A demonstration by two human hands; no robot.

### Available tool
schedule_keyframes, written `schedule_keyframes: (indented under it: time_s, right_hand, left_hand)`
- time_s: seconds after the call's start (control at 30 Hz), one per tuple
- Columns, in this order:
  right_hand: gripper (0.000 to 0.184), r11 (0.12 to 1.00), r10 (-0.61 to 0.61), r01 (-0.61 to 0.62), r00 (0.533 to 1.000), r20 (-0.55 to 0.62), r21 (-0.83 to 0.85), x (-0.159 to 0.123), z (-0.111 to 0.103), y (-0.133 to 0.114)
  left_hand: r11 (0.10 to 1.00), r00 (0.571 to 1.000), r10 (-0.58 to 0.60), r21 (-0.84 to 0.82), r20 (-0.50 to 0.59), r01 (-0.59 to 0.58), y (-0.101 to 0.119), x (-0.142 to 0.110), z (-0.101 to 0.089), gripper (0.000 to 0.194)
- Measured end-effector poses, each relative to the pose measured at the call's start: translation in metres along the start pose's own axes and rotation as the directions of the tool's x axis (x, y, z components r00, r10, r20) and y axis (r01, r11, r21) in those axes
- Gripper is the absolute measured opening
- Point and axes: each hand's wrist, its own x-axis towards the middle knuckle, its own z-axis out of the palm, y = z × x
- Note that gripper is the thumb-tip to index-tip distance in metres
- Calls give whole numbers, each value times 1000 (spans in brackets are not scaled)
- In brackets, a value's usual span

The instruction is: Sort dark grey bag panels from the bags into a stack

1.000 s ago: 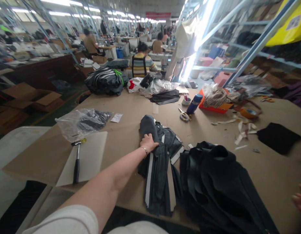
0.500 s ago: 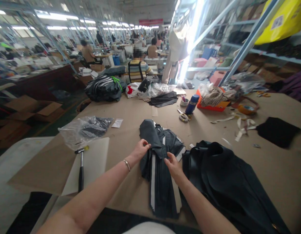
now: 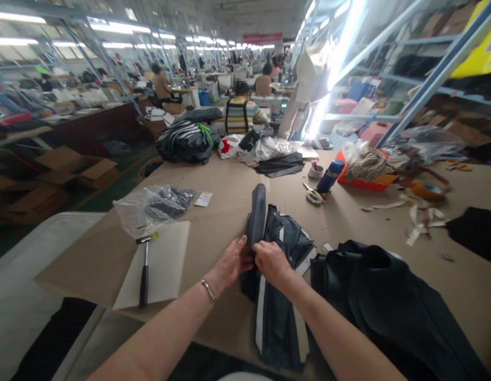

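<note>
A dark grey garment with white stripes lies on the brown work table in front of me. My left hand and my right hand meet at its left edge, fingers closed on the fabric. A narrow folded part of the garment stretches away from my hands toward the far side. A pile of black garments lies just to the right.
A hammer rests on a pale board at the left, beside a plastic bag with dark cloth. Scissors, a blue bottle, an orange tray and paper scraps lie farther back. Seated people work beyond the table.
My right hand came in from the lower right and joined my left on the garment. The garment's far part has been folded narrower. My view shifted slightly.
</note>
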Motion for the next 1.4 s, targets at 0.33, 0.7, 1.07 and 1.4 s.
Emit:
schedule_keyframes:
  time_s: [0.33, 0.7, 1.07, 1.4]
  right_hand:
    - [20, 906, 69, 18, 979, -190, 423, -80, 12, -19]
    - [40, 258, 182, -469, 882, 434, 845, -42, -12, 19]
    - [21, 979, -137, 116, 983, -124, -166, -40, -66, -42]
    - [40, 939, -315, 275, 928, -197, -206, -69, -53, -60]
  left_hand:
    - [985, 993, -112, -137, -43, 105, -16, -50, -14, 25]
    - [967, 1000, 15, 253, 27, -21, -14, -81, -19, 43]
    - [905, 915, 374, 277, -154, -323, 22, -103, 2, 40]
    - [977, 993, 74, -192, -96, -91, 9, -106, 25, 24]
